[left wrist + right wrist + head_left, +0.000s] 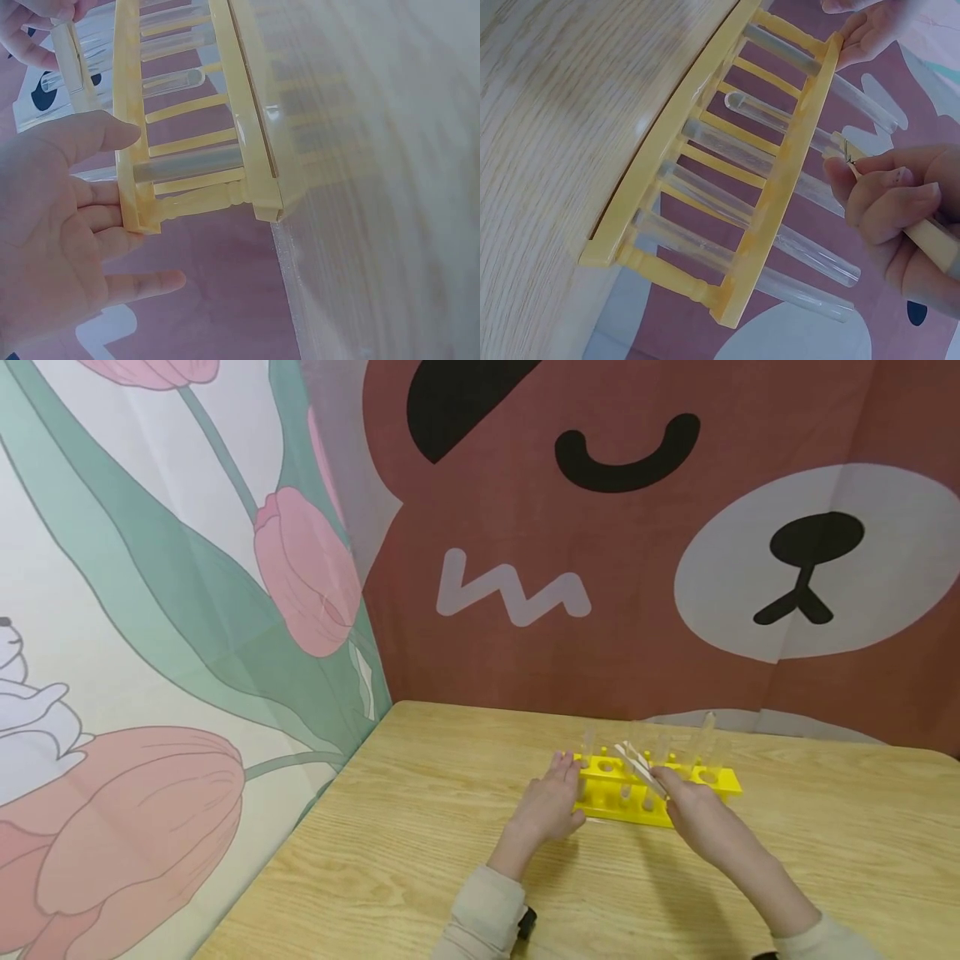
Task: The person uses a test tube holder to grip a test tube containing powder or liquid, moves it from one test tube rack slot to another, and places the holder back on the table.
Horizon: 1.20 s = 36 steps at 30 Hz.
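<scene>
A yellow test tube rack (pixel 693 772) stands on the table with several clear glass test tubes in it. My left hand (pixel 546 806) grips the left end of its top plate, thumb on one side and fingers on the other in the left wrist view. My right hand (pixel 900 202) holds a wooden test tube clamp (pixel 934 241) with a metal spring. The clamp's jaws are at the upper part of one test tube (pixel 761 114). That tube's rounded bottom (pixel 196 77) hangs between the rack's two plates, while the other tubes reach lower.
The wood-grain table (pixel 420 827) ends at a back edge close behind the rack. A printed cloth with a brown bear (pixel 510 668) hangs behind it, and a tulip cloth (pixel 225 568) hangs along the left side.
</scene>
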{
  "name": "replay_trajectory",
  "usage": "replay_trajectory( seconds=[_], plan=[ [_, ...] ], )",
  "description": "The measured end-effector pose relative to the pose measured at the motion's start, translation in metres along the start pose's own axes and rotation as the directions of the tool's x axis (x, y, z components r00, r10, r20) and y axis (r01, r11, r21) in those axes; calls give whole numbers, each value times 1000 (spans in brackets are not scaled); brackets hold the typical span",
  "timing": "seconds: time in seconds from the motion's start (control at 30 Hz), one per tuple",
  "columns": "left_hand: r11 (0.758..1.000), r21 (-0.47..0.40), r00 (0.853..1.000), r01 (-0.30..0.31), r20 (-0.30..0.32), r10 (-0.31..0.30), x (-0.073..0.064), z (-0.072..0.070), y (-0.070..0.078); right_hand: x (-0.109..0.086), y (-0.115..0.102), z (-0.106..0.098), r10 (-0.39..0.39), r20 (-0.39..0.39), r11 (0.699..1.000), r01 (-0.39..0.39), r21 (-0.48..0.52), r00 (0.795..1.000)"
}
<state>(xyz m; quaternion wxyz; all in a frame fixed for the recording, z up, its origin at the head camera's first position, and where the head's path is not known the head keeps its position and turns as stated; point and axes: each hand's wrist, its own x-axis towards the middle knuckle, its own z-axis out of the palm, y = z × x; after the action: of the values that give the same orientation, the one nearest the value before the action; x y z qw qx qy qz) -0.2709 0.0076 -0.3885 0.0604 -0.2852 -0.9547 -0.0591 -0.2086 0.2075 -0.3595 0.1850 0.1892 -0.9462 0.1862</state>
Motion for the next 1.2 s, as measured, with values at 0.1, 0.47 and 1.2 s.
replay_trajectory(
  seconds=[0.1, 0.47, 1.2],
  plan=[
    [1000, -1, 1000, 4, 5, -4, 0, 0, 0, 0, 0, 0, -7, -8, 1000, 6, -1, 1000],
    [1000, 7, 1000, 4, 16, -4, -1, -1, 1, -1, -2, 0, -3, -12, 1000, 3, 11, 1000],
    [1000, -10, 1000, 4, 4, -4, -1, 2, -1, -1, -1, 2, 0, -45, 999, 2, 36, 999]
  ],
)
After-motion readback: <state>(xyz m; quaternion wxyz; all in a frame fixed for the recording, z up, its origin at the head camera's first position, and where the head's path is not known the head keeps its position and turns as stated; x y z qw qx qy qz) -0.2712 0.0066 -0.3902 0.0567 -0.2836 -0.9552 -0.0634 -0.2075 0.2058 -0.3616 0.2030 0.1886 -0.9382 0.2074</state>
